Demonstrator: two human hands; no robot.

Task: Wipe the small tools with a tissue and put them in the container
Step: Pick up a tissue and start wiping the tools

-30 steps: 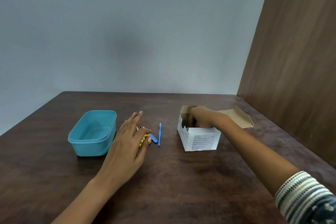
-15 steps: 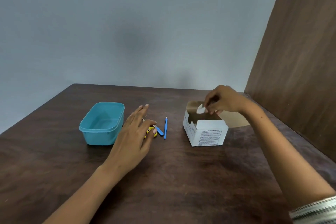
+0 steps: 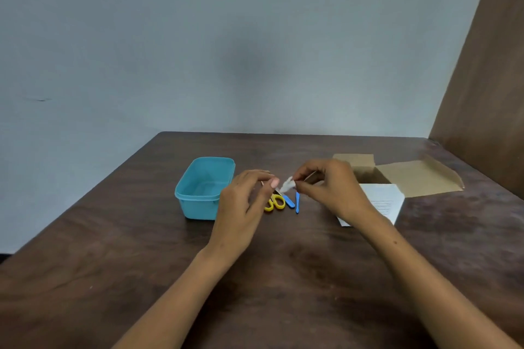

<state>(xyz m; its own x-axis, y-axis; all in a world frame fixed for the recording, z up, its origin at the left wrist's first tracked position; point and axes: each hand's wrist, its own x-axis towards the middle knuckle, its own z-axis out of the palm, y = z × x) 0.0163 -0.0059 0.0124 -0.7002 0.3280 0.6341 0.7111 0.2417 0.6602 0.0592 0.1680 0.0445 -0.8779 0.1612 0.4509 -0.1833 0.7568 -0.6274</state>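
Pinching a small white tissue (image 3: 287, 185) between thumb and fingertips, the right hand (image 3: 329, 190) hovers above the middle of the dark wooden bench (image 3: 283, 278), its fingers curled tight on the wad. The left hand (image 3: 243, 207) is raised just beside it, thumb and forefinger drawn close together near the tissue's left end; whether they actually grip it or a tool cannot be told, as the fingers hide that spot and the frame is a little blurred there. Under and between the two hands the small tools lie on the bench: a pair of yellow-handled scissors (image 3: 275, 203), partly covered by the left hand, then a short blue tool (image 3: 289, 201) just to its right, lying at a slant, and a slim blue tool (image 3: 297, 202) beside that, pointing roughly toward the far edge. The teal container (image 3: 204, 187) sits on the bench just left of the tools, toward the left edge, its lid off, with no tool visible inside. A cardboard box (image 3: 382, 198) stands to the right of the hands, nearer the right edge, with its brown flaps folded open toward the far right corner and a white printed side facing the near edge; the right wrist covers part of it.
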